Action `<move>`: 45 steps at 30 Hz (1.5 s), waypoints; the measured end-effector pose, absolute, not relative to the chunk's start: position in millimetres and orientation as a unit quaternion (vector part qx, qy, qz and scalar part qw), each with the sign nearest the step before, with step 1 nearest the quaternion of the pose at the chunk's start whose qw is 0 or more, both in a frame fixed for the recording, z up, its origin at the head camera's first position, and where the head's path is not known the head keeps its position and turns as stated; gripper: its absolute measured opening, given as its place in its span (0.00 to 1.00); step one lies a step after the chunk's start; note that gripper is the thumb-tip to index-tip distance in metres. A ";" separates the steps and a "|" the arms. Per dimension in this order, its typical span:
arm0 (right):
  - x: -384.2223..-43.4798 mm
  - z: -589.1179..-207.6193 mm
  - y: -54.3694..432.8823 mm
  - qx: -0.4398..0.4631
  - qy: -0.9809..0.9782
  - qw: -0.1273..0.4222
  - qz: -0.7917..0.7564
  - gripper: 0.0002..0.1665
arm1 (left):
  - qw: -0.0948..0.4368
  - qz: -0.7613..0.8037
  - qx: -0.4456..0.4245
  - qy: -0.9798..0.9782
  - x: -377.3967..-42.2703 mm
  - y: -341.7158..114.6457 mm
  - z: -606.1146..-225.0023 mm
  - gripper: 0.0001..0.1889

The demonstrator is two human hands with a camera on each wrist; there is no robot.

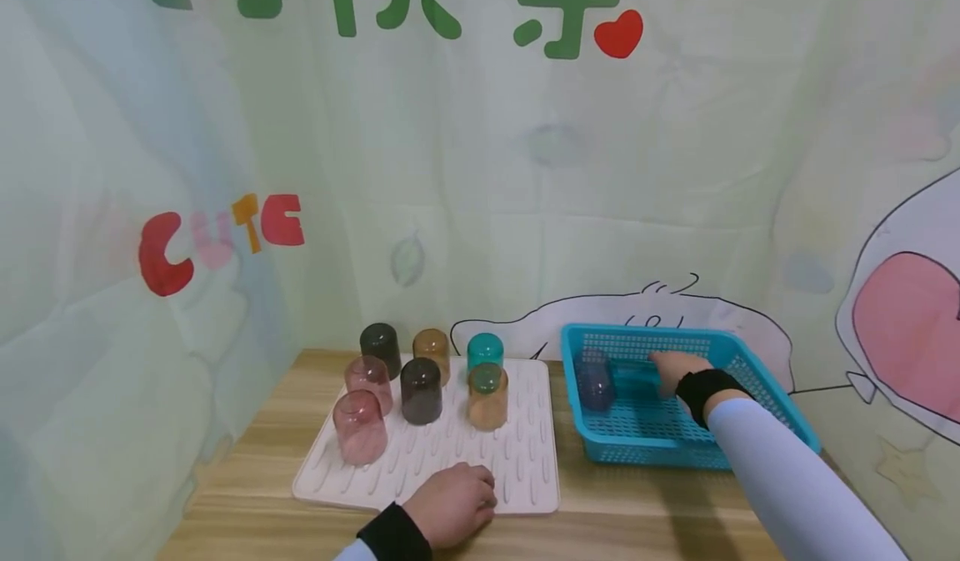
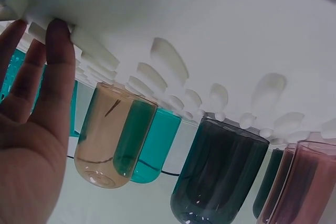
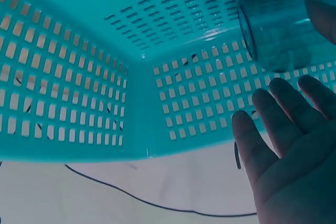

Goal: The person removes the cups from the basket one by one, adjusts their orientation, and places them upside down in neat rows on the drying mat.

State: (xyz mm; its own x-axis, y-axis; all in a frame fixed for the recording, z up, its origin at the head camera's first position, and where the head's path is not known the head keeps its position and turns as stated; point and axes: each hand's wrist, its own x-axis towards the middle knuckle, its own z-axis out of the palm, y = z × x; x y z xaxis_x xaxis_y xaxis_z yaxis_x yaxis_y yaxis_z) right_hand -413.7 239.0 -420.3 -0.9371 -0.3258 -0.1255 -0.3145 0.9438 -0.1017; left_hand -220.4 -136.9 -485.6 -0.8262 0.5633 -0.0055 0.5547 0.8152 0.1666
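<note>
My left hand [image 1: 453,504] rests at the front edge of the white ridged drying mat [image 1: 525,461]; in the left wrist view its fingers [image 2: 59,61] lie fairly straight against the mat. Upside down on the mat stand see-through cups: pink [image 1: 360,429], dark grey [image 1: 422,392], amber [image 1: 487,403] and teal [image 1: 485,348]. My right hand [image 1: 678,371] reaches into the blue basket [image 1: 645,453]. In the right wrist view its fingers are extended beside a bluish see-through cup [image 3: 278,30] lying on its side, the thumb overlapping it. A purplish cup [image 1: 595,386] lies at the basket's left.
The mat and basket stand side by side on a wooden table [image 1: 247,494]. Behind them hangs a pale printed cloth [image 1: 480,169], close to the back of both. The basket's perforated walls rise around my right hand.
</note>
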 end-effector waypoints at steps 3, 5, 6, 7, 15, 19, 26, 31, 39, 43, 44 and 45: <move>-414.7 -423.4 240.9 -0.169 0.982 0.074 -0.028 0.43 | 0.029 0.077 0.291 0.953 -220.7 -133.5 -484.2 0.06; -415.3 -425.2 241.5 -0.173 0.982 0.074 -0.017 0.45 | 0.034 0.078 0.288 0.954 -221.0 -131.6 -483.1 0.06; -415.4 -425.8 241.8 -0.174 0.982 0.074 -0.012 0.46 | 0.035 0.077 0.288 0.954 -221.2 -130.9 -482.7 0.06; -415.3 -426.4 242.1 -0.175 0.982 0.072 -0.004 0.46 | 0.036 0.077 0.288 0.954 -221.4 -130.3 -482.4 0.06; -414.9 -433.0 246.5 -0.172 0.983 0.060 0.021 0.42 | 0.037 0.076 0.290 0.953 -222.6 -127.6 -482.0 0.07; -409.8 -431.5 244.8 -0.162 0.984 0.072 0.014 0.42 | 0.037 0.078 0.289 0.953 -222.5 -127.6 -481.2 0.07; -404.6 -425.4 244.8 -0.157 0.984 0.080 -0.005 0.40 | 0.027 0.083 0.294 0.952 -221.1 -128.5 -481.3 0.07; -405.9 -421.2 247.2 -0.146 0.985 0.088 -0.027 0.42 | 0.024 0.090 0.297 0.950 -221.4 -131.3 -481.6 0.07; -401.1 -405.3 251.6 -0.169 0.982 0.070 -0.044 0.46 | 0.021 0.096 0.298 0.949 -224.5 -136.9 -486.9 0.07; -394.3 -397.5 253.7 -0.168 0.982 0.066 -0.056 0.46 | 0.015 0.098 0.302 0.948 -224.8 -138.5 -489.1 0.07; -391.3 -394.8 253.9 -0.169 0.981 0.066 -0.064 0.46 | 0.015 0.098 0.302 0.948 -224.9 -138.6 -489.4 0.07; -388.3 -392.6 254.1 -0.171 0.980 0.066 -0.073 0.46 | 0.015 0.099 0.301 0.948 -224.9 -138.7 -489.6 0.07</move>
